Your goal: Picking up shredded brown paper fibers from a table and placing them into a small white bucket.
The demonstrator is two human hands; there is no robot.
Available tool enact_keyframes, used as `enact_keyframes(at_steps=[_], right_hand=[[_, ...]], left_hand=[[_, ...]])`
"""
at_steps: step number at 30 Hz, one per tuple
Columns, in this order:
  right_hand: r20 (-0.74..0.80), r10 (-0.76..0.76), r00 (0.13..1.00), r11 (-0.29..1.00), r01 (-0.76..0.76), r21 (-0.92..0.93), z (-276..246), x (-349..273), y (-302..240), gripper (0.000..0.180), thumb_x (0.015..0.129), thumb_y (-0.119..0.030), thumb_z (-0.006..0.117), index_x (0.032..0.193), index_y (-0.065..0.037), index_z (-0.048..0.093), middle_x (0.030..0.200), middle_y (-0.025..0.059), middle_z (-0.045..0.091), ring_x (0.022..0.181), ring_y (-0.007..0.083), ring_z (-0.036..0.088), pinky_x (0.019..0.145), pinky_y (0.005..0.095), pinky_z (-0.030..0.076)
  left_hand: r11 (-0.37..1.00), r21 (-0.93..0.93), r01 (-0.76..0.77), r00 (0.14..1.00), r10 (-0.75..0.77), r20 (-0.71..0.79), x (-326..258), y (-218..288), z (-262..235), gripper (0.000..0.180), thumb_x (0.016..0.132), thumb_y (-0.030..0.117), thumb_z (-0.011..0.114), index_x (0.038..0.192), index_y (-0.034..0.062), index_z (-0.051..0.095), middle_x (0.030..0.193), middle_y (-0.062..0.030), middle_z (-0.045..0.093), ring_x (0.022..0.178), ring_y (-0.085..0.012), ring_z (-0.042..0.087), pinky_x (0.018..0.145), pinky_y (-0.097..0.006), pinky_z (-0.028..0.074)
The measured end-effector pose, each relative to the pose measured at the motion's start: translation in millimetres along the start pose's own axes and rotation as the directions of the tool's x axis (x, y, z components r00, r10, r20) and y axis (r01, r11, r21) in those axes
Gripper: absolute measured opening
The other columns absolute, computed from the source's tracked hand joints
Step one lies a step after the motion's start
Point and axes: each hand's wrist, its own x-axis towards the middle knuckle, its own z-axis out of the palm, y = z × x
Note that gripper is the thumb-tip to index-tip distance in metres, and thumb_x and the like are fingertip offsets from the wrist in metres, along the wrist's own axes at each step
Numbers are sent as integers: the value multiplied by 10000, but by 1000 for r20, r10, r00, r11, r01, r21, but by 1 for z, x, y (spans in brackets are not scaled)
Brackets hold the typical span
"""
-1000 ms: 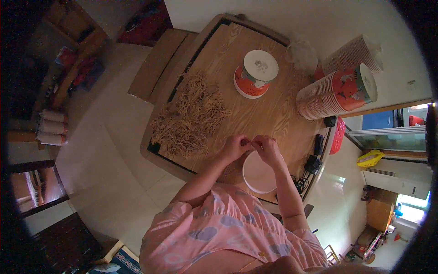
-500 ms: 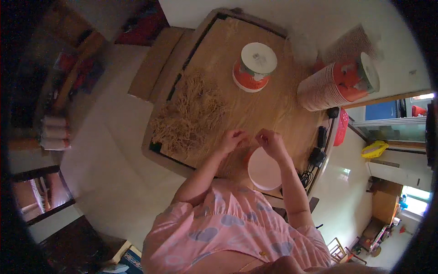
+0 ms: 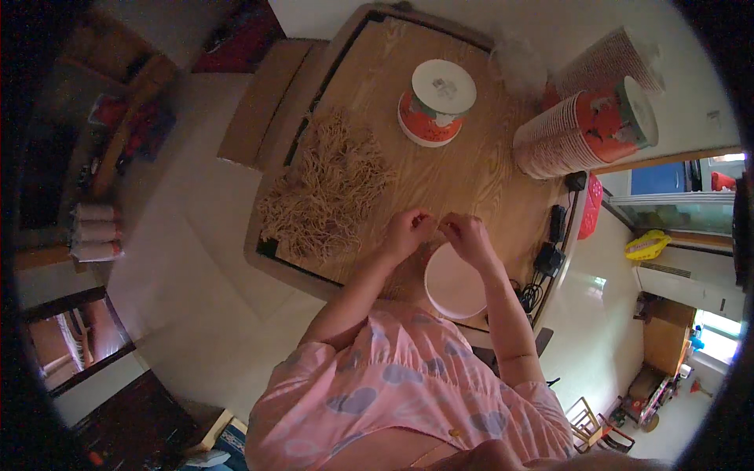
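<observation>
My left hand and my right hand are close together over the near part of the table, a small gap between them. Both have their fingers bent in a pinch; anything thin between the fingertips is too small to make out. Just under my right hand and forearm stands a round white paper bucket, its pale inside showing. To the left of my left hand spreads a loose, tangled heap of light brown cords. Farther back, a red and green paper bucket stands upside down with its white base up.
A long nested stack of paper buckets lies at the table's right, with another stack behind it. Black adapters and cables line the right edge of the wooden table. A pink-red basket is just beyond it.
My left hand has shifted slightly up and to the right, and my right hand slightly up. Their fingertips are nearer each other. The whole view has moved a little.
</observation>
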Motion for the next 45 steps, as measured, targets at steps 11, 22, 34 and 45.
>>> enact_keyframes(at_steps=[11, 22, 34, 45], right_hand=[[344, 341, 875, 893, -416, 171, 0, 17, 18, 132, 783, -126, 538, 807, -15, 606, 647, 70, 577, 584, 129, 532, 547, 269, 428], [-142, 241, 960, 632, -44, 774, -96, -10, -108, 90, 771, -39, 529, 856, -19, 552, 819, 45, 560, 786, 128, 522, 748, 232, 403], [-694, -211, 688, 258, 724, 640, -145, -89, -166, 15, 721, -53, 442, 707, -51, 447, 823, 89, 528, 703, 173, 458, 636, 314, 364], [-858, -89, 507, 158, 857, 490, -127, -87, -186, 64, 772, -74, 425, 778, -46, 483, 870, 72, 527, 816, 169, 456, 768, 355, 330]], left_hand=[[988, 104, -112, 988, 122, -91, 21, -27, 12, 106, 753, 147, 592, 793, 49, 592, 687, -88, 599, 587, -152, 561, 566, -273, 448], [991, 90, -97, 995, 99, -20, 23, -24, 24, 137, 773, 167, 589, 801, 33, 590, 673, -61, 597, 588, -114, 548, 557, -259, 442], [998, 46, -40, 999, 41, -20, 21, -44, 20, 128, 778, 164, 591, 807, 40, 589, 661, -34, 600, 579, -100, 546, 539, -239, 436], [998, -64, -15, 1000, 14, -5, 19, -47, 21, 128, 781, 161, 590, 807, 36, 595, 666, -33, 599, 572, -84, 528, 531, -232, 428]])
